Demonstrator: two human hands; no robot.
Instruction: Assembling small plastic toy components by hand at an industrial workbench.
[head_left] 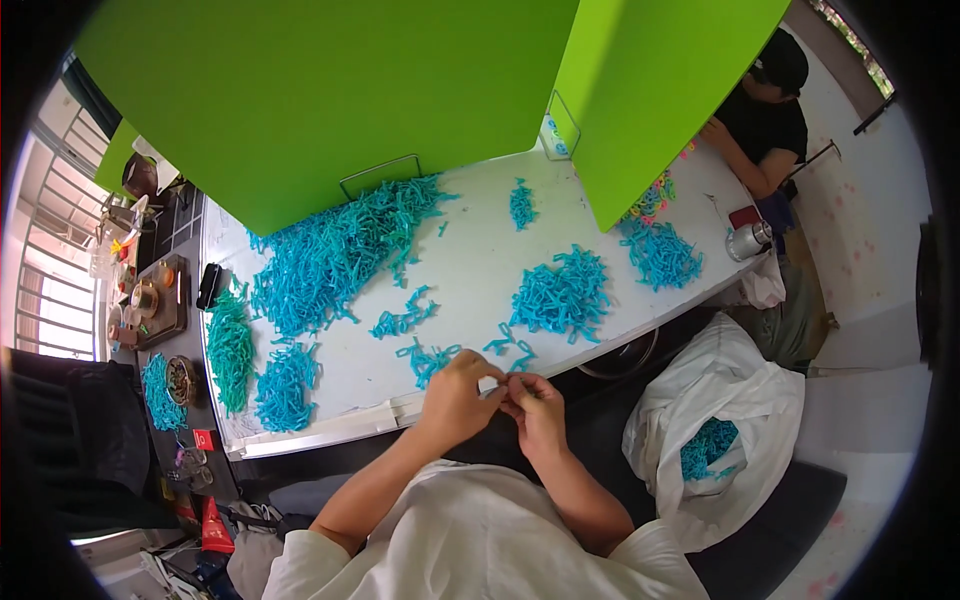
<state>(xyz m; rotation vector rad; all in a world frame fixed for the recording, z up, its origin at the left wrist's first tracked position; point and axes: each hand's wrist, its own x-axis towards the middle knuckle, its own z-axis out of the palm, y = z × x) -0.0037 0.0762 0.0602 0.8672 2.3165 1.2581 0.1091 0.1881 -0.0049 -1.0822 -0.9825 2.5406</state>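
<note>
My left hand [458,400] and my right hand [538,412] meet at the table's near edge, fingertips pinched together. What they hold between them is too small and too covered to make out. Just beyond my left hand lies a small cluster of blue plastic link-like pieces [425,362]. A few more loose blue pieces [512,345] lie beyond my right hand. Farther right is a rounded pile of the same blue pieces [560,295], and a little scatter of them [403,318] sits toward the middle of the white table [470,270].
Green panels [340,100] rise along the table's back and right. A large blue heap [340,250] and a greener pile [231,350] lie left. A white sack [655,430] with blue pieces stands at right. Beyond the panel sits another person [770,130], near a metal can [748,241].
</note>
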